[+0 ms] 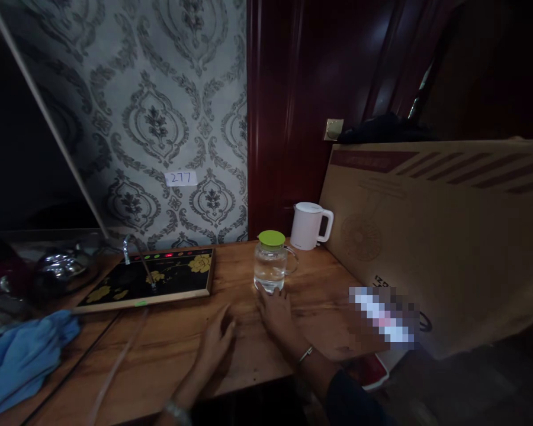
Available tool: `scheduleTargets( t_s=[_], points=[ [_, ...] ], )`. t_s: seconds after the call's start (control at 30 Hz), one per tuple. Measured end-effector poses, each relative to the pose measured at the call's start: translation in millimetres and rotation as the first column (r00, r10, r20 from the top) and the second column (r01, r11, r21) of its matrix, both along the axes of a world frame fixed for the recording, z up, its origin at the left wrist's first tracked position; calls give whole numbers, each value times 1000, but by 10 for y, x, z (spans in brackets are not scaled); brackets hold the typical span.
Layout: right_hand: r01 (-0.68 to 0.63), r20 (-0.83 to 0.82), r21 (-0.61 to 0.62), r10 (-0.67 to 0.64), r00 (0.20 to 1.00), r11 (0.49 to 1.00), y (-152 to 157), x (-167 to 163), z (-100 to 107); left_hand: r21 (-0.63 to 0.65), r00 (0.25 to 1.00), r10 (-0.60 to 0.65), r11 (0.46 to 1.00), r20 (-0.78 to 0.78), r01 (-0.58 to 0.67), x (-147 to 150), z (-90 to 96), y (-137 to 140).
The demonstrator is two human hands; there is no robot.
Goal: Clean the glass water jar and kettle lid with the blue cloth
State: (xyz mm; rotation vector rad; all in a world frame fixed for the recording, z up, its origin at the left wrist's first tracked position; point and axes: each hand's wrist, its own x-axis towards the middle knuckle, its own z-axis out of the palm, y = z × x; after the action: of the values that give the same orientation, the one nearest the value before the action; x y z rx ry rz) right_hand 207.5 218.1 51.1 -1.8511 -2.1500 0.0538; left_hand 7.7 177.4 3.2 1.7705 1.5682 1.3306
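A clear glass pitcher (270, 269) with a green lid (272, 238) stands upright on the wooden table, with clear liquid inside. Its glass handle points right. My right hand (275, 309) reaches to the pitcher's near base, fingers spread and at or very close to the glass; whether they touch it is hard to tell. To the left, my left hand (217, 336) hovers over or rests on the wood, holding nothing, thumb apart from loosely bent fingers. A white electric kettle (305, 226) stands behind the pitcher on the right.
On the left lies a black tea stove panel (177, 273) with gold flowers and a curved metal spout (127, 248). A blue cloth (31, 361) lies at the table's front left, near a cable and a clear tube. A large cardboard box (430, 236) borders the right side.
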Motion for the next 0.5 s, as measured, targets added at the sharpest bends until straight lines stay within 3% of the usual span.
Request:
scheduleTargets(
  t_s=[0.1, 0.2, 0.37, 0.5],
  points=[
    [21, 8, -28, -21, 1000, 999, 76, -26, 54, 54, 986, 113, 993, -120, -107, -320, -121, -471],
    [53, 6, -36, -52, 999, 998, 168, -50, 72, 122, 948, 201, 977, -247, -176, -494, -137, -722],
    [66, -26, -41, -67, 997, 997, 401, -19, 23, 168, 896, 254, 964, -364, -206, -517, -149, -758],
    [60, -30, -29, -61, 998, 998, 621, 86, 18, 203, 888, 248, 962, -386, -180, -522, -304, -674]
  ],
)
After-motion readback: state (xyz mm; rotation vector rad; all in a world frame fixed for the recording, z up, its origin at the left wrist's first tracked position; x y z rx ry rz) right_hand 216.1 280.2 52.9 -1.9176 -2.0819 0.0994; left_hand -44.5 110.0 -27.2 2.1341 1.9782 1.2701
